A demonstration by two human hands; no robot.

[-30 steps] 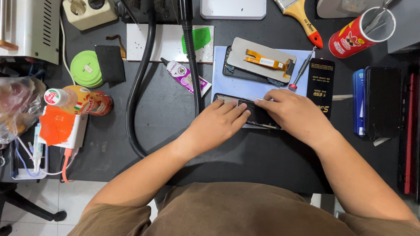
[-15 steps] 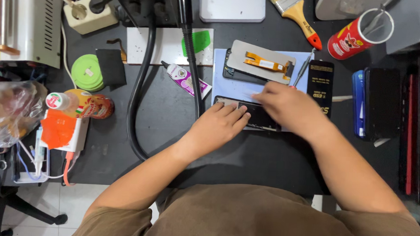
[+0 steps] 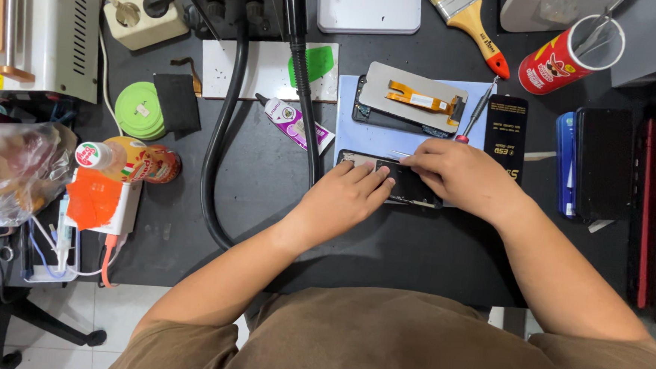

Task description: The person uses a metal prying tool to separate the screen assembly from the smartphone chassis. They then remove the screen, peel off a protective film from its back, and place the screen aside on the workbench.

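Head view: the left hand [image 3: 342, 200] lies flat, its fingers [image 3: 373, 178] released and pressing the dark phone [image 3: 410, 187] at the near edge of a pale blue mat [image 3: 361, 126]. The right hand [image 3: 459, 176] curls over the phone's right end, fingers pinched on thin tweezers [image 3: 398, 154]. Bare black tabletop [image 3: 261, 173] opens to the left of the hands. A red tube-shaped can [image 3: 566, 58] stands far right; a white glue tube [image 3: 294, 123] lies beside a black hose [image 3: 303, 93].

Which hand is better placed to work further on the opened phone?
The right hand: its fingers pinch thin tweezers at the top edge of the phone. The left hand lies flat on the phone's left end, holding it down.
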